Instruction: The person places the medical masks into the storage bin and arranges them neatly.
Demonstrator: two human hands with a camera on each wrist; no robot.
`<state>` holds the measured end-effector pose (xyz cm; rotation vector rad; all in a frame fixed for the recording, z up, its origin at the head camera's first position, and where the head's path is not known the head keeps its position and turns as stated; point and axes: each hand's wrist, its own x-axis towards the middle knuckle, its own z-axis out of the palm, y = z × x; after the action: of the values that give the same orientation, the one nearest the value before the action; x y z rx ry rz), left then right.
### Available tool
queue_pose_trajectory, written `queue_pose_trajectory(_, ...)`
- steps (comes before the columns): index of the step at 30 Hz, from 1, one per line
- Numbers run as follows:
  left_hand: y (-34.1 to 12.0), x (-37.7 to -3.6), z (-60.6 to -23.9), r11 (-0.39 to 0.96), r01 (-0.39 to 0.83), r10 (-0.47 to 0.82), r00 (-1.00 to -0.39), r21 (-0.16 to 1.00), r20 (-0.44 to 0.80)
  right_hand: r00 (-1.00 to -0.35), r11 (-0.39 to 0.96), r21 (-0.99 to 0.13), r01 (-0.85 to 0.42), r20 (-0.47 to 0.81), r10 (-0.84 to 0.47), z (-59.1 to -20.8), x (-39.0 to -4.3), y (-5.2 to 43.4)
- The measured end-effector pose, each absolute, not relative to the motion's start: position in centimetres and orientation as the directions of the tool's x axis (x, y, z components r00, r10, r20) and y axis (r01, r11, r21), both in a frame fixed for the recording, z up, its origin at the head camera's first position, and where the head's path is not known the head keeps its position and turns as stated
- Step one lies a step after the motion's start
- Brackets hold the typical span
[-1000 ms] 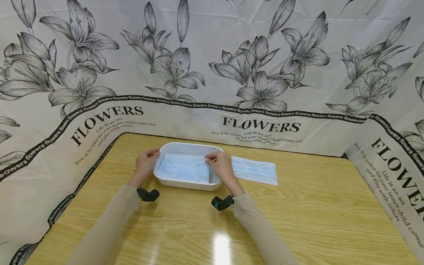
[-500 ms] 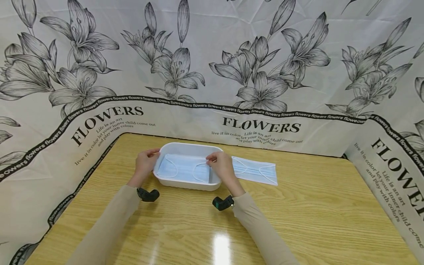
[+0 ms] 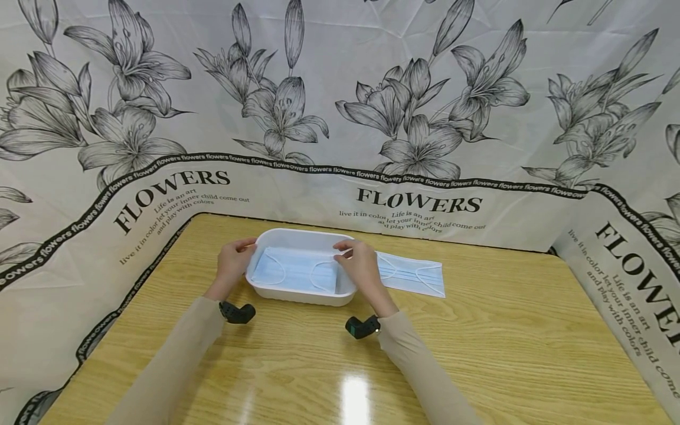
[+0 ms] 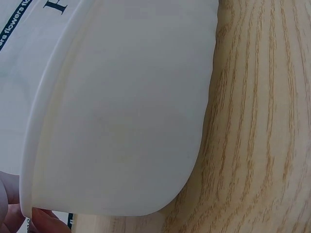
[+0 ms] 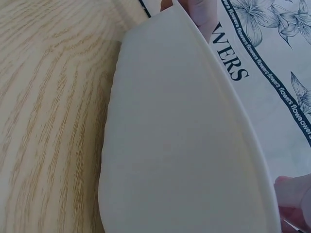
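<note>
White tray (image 3: 297, 293) with blue mask (image 3: 294, 270) inside, between both hands.

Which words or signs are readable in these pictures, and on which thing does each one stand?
"FLOWERS": large black letters on the printed cloth backdrop, seen three times.
"flowers flowers flowers...": repeated along the backdrop's black band.
"live it in color let your inner child come out and play with colors": small lines under each "FLOWERS".
White tray, blue masks, wooden table: no text.
</note>
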<state>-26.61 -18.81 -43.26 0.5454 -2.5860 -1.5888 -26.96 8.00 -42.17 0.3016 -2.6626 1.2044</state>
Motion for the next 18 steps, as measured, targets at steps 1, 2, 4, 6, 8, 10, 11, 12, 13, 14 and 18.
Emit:
queue_pose_trajectory(1, -18.8, -26.6, -43.3, 0.406, -0.267, -0.326, -0.936, 0.874, -0.135, -0.955, 0.644, -0.714, -0.275, 0.278, -0.099, -42.1, -26.9, 8.1)
queue_pose_trajectory(2, -18.8, -26.6, -43.3, 0.405, -0.268, -0.324, -0.936, 0.874, -0.136, -0.952, 0.643, -0.712, -0.282, 0.290, -0.097, -42.1, -26.9, 8.3)
queue_pose_trajectory(4, -18.8, -26.7, -43.3, 0.405, -0.268, -0.322, -0.937, 0.874, -0.138, -0.945, 0.641, -0.707, -0.297, 0.313, -0.092, -42.2, -26.7, 8.6)
queue_pose_trajectory(6, -18.8, -26.7, -43.3, 0.403, -0.272, -0.323, -0.936, 0.874, -0.143, -0.938, 0.635, -0.706, -0.313, 0.336, -0.089, -42.2, -26.6, 9.0)
queue_pose_trajectory(8, -18.8, -26.8, -43.3, 0.399, -0.276, -0.326, -0.934, 0.874, -0.146, -0.932, 0.630, -0.706, -0.323, 0.355, -0.081, -42.3, -26.5, 9.4)
queue_pose_trajectory(10, -18.8, -26.8, -43.3, 0.397, -0.278, -0.329, -0.933, 0.875, -0.147, -0.926, 0.627, -0.705, -0.331, 0.372, -0.071, -42.3, -26.4, 9.8)
queue_pose_trajectory(11, -18.8, -26.8, -43.3, 0.396, -0.277, -0.329, -0.933, 0.875, -0.146, -0.923, 0.623, -0.708, -0.333, 0.378, -0.063, -42.3, -26.4, 10.0)
queue_pose_trajectory(12, -18.8, -26.8, -43.3, 0.398, -0.274, -0.329, -0.934, 0.876, -0.143, -0.923, 0.623, -0.709, -0.329, 0.381, -0.055, -42.2, -26.4, 10.2)
queue_pose_trajectory(13, -18.8, -26.8, -43.3, 0.398, -0.273, -0.330, -0.934, 0.876, -0.141, -0.923, 0.623, -0.712, -0.324, 0.381, -0.045, -42.2, -26.4, 10.4)
queue_pose_trajectory(14, -18.8, -26.8, -43.3, 0.400, -0.272, -0.328, -0.934, 0.875, -0.140, -0.924, 0.623, -0.715, -0.318, 0.380, -0.036, -42.2, -26.4, 10.7)
queue_pose_trajectory(18, -18.8, -26.7, -43.3, 0.402, -0.271, -0.333, -0.933, 0.874, -0.136, -0.924, 0.620, -0.723, -0.305, 0.383, -0.008, -42.0, -26.3, 11.7)
